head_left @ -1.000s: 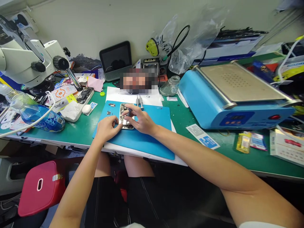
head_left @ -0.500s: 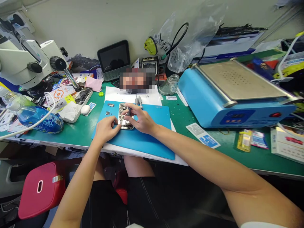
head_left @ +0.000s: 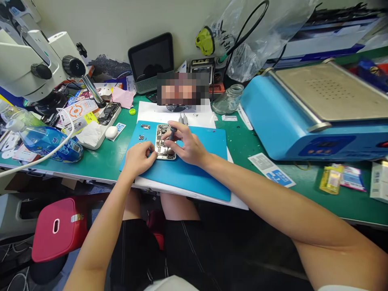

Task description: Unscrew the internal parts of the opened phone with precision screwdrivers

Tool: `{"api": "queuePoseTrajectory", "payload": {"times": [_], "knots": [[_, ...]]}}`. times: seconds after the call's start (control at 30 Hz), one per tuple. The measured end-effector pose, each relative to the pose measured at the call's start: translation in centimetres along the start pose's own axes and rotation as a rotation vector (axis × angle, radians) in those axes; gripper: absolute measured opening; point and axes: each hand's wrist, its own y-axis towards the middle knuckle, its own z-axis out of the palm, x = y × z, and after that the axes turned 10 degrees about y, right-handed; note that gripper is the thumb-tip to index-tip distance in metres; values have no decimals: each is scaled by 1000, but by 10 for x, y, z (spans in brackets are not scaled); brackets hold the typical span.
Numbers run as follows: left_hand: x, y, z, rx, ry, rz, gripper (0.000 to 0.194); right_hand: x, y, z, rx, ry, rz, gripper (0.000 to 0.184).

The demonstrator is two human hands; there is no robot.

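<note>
The hands are meeting over an opened phone (head_left: 163, 148): the right hand (head_left: 190, 146) is gripping a dark screwdriver (head_left: 172, 133) above it, while the left hand (head_left: 140, 161) is curling at its left edge; whether it is pinching anything, I cannot tell. The phone is lying on the far-left part of a blue mat (head_left: 188, 176). Two small parts (head_left: 145, 127) are resting near the mat's far-left corner. Two grey tools (head_left: 185, 119) are lying at its far edge. One blue machine (head_left: 263, 125) is blocking the right side of the bench (head_left: 238, 147); one microscope (head_left: 57, 60) and a blue bottle (head_left: 51, 142) are crowding its left. Beyond the mat's right edge, a green strip is running toward the machine, one printed card (head_left: 272, 169) lying on it. White paper (head_left: 144, 111) is poking past the bench's near edge.
</note>
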Motion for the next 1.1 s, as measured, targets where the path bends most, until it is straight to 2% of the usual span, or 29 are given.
{"api": "queuePoseTrajectory", "payload": {"times": [0.57, 0.77, 1.1], "knots": [[-3, -1, 0, -5, 5, 9, 15, 4, 0, 1, -24, 37, -24, 48], [-3, -1, 0, 4, 18, 15, 14, 4, -2, 3, 28, 30, -19, 46], [-3, -2, -1, 8, 14, 24, 12, 3, -1, 2, 8, 33, 0, 45]]}}
